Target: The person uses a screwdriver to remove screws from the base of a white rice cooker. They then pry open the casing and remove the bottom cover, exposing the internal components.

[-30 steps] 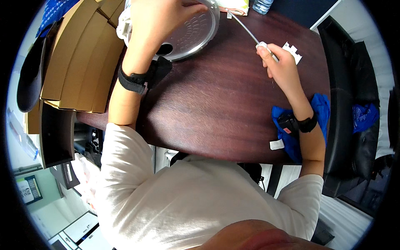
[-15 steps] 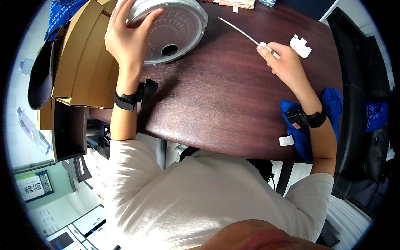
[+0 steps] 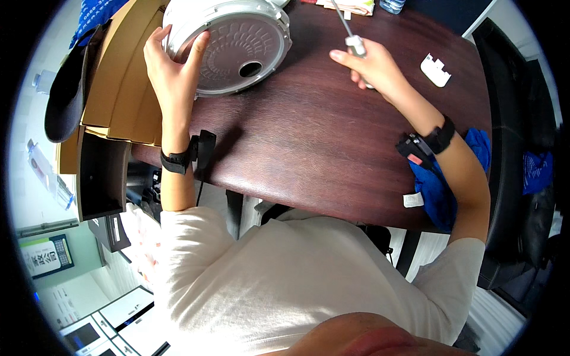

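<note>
At the far left of the table, a round white appliance [image 3: 237,50] is tipped so that its grey face shows, with ringed slots and one dark round hole. My left hand [image 3: 175,74] grips its left rim, thumb on the grey face and fingers on the outer side. In my right hand [image 3: 380,68] is a screwdriver [image 3: 355,45], its thin metal shaft pointing away toward the far edge. The shaft stays apart from the appliance. A small white plastic cover [image 3: 435,70] with notched edges lies on the table right of my right hand.
Brown cardboard boxes [image 3: 119,83] and a dark cap [image 3: 70,86] stand close on the left. A blue cloth [image 3: 436,193] lies under my right forearm. Folded cloth [image 3: 356,6] and a clear bottle [image 3: 392,6] sit at the far edge. A black couch [image 3: 507,154] borders the right.
My right hand has moved left and slightly away, swinging the screwdriver shaft more steeply toward the far edge. My left hand and the appliance have shifted only a little.
</note>
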{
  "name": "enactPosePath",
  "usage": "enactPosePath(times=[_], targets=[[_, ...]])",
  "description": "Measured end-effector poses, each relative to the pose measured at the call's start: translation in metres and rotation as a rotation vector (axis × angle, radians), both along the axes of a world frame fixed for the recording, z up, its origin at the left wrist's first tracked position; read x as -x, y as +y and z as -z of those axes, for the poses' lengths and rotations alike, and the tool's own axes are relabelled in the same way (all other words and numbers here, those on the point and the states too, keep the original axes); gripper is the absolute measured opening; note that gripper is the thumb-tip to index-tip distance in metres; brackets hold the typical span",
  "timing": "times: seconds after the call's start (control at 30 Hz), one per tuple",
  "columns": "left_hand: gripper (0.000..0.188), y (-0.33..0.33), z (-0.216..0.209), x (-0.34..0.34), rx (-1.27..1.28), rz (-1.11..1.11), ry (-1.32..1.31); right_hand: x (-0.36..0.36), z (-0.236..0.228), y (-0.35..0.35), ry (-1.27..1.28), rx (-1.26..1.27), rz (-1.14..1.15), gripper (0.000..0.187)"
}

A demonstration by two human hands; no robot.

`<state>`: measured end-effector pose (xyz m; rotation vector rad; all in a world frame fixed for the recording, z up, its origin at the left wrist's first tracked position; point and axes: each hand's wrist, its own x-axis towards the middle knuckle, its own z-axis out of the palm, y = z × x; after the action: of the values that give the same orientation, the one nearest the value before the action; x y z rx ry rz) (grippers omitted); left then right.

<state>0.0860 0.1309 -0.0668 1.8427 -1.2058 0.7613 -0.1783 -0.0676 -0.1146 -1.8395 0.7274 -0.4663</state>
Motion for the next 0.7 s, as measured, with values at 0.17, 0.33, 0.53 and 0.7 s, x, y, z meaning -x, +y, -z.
enactPosePath(times=[0.17, 0.33, 0.53, 0.7], targets=[[0.072, 0.005, -0.002, -0.002, -0.007, 0.095, 0.134, -0.054, 0.003, 0.000, -0.125, 0.188, -0.027, 0.051], [0.072, 0.006, 0.001, -0.013, -0.019, 0.143, 0.163, -0.081, 0.017, 0.000, -0.299, 0.335, -0.058, 0.053], [0.071, 0.007, -0.002, -0.012, -0.057, 0.235, 0.260, -0.081, 0.015, -0.001, -0.242, 0.061, -0.156, 0.043], [0.060, 0.007, 0.001, -0.009, -0.036, 0.251, 0.267, -0.081, 0.018, -0.001, -0.227, -0.142, -0.202, 0.033]])
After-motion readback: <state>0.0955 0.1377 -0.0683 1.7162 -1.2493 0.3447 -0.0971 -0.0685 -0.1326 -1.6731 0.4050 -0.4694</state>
